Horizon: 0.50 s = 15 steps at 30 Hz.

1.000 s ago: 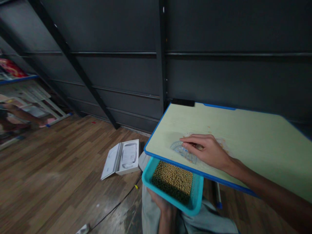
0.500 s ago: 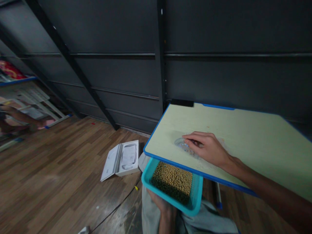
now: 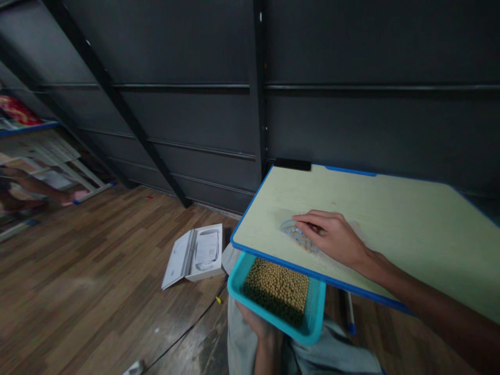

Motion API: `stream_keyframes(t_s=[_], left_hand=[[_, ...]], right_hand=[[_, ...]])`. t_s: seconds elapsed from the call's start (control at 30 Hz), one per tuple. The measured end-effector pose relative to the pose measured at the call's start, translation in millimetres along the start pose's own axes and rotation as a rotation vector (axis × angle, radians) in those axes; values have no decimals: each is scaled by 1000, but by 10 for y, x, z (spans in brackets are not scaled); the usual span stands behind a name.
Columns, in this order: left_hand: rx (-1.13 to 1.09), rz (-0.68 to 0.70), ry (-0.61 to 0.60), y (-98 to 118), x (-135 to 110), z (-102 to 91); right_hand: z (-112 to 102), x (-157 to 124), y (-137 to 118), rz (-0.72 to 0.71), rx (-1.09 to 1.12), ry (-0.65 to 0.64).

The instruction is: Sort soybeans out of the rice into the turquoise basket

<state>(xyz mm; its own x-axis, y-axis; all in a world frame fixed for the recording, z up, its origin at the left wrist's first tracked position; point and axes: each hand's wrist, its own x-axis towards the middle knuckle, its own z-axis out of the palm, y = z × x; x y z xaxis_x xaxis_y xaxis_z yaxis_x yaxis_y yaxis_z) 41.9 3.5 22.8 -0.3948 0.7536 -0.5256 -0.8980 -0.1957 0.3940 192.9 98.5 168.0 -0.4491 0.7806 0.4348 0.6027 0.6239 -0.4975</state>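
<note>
- Person seated at pale bench [image 3: 422, 221] w/ blue edge; dark panel wall [image 3: 187, 114] behind. I see both bare hands.
- R hand [image 3: 332, 233] over the bench, toward its front L corner: thumb & fingertips drawn close together. Can't tell if they pinch anything; too small from here.
- See-through protractor [image 3: 288, 226] lies on bench, partly hidden by R hand; a few loose beans [image 3: 304, 247] on or just beside it.
- L hand [image 3: 258, 322] is under turquoise basket [image 3: 315, 329], over the lap & partly beneath bench's front edge. Fingers hidden, so can't tell if spread or curled.
- Basket holds a layer of tan beans, darker on the near side; shade or a diff. kind, can't tell.
- Risk: basket could tip & spill if L hand slackens; I see no other firm support.
- Risk: a nudge from R hand could skid the protractor or roll loose beans off the edge, past the basket.
- Risk: basket rim could catch on bench edge if raised straight up.
- Also: black phone [image 3: 292, 164] at back L corner could fall if bench is bumped; cable [image 3: 187, 330] on floor could snag a foot. White box [image 3: 195, 255] nearby, lid folded back.
</note>
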Motion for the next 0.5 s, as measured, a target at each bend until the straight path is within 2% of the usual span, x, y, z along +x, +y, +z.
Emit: stream_keyframes(t_s=[0.2, 0.5], left_hand=[[-27, -32, -13, -9, 22, -59], [-31, -51, -12, 16, -56, 65]], right_hand=[[15, -7, -20, -5, 25, -10], [30, -26, -47, -31, 31, -23]])
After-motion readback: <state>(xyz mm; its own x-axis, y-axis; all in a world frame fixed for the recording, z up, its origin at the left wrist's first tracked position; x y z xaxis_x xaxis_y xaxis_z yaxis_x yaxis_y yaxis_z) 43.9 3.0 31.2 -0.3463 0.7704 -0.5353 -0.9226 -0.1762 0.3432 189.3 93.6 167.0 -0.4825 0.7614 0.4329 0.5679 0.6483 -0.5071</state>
